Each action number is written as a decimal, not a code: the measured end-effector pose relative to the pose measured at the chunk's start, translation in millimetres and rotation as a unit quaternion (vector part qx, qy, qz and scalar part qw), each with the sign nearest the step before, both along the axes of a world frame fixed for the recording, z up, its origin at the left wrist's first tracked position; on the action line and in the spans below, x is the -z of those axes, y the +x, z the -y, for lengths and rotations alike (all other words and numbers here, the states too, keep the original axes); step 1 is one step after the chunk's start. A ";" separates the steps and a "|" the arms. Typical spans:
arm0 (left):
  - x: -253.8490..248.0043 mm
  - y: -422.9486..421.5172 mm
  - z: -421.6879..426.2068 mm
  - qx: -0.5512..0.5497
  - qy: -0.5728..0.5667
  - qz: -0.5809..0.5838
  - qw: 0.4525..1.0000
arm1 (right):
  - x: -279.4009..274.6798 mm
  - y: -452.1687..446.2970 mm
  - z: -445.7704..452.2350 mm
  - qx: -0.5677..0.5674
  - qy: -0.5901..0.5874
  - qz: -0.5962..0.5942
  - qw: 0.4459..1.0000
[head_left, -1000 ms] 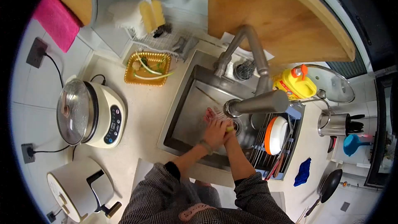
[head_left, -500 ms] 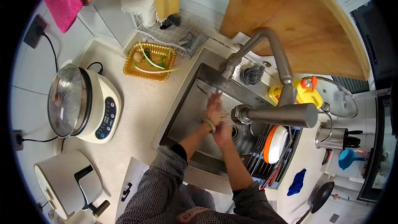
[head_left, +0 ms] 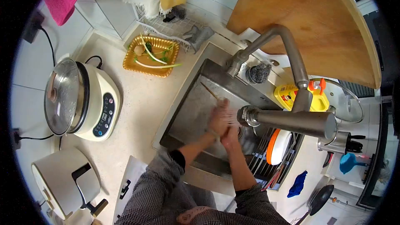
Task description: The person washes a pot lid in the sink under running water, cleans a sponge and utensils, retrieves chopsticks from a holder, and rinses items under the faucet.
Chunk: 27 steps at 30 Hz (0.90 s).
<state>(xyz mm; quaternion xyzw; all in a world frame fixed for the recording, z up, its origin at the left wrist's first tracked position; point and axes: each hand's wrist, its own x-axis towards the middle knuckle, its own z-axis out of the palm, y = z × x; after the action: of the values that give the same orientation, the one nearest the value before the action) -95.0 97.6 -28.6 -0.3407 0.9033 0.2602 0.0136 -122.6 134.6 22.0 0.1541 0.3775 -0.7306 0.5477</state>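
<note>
Both of my hands are pressed together over the steel sink (head_left: pixel 187 112), under running water, and are partly smeared by motion. My left hand (head_left: pixel 218 118) lies on top, with a bracelet at its wrist. My right hand (head_left: pixel 229 135) is closed against it from the right. A thin brown stick, apparently a chopstick (head_left: pixel 210 91), juts from between them toward the sink's back left; whether more than one is held is hidden. Just right of my hands hangs the thick faucet head (head_left: pixel 287 121), its spout over them.
A black rack (head_left: pixel 260 152) with an orange-rimmed white bowl (head_left: pixel 280 146) spans the sink's right side. Left are a gold tray (head_left: pixel 146 70) of scallions, an electric pot (head_left: pixel 93 100) and a white cooker (head_left: pixel 62 183). Behind stand a wire scrubber (head_left: pixel 259 73), yellow bottle (head_left: pixel 287 96) and wooden board (head_left: pixel 304 21).
My hands have slid slightly down and right against each other, and more of the stick shows beyond the fingers. The camera view has shifted a little.
</note>
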 end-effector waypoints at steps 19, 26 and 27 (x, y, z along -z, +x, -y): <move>58.6 40.7 78.4 -0.262 0.295 -0.336 0.855 | 7.5 -8.4 15.5 0.066 -0.108 0.101 0.987; 53.4 38.7 76.9 -0.261 0.322 -0.324 0.850 | -3.1 -2.5 25.7 0.112 -0.060 0.086 0.988; 51.4 38.7 77.8 -0.248 0.322 -0.337 0.849 | -12.4 0.1 29.4 0.125 -0.028 0.061 0.990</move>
<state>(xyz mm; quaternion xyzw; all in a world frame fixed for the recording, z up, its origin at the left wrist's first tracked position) -56.3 19.8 -80.0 -0.4212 0.6036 0.6300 -0.2477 -122.6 105.2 34.4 0.2285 0.3004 -0.7931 0.4781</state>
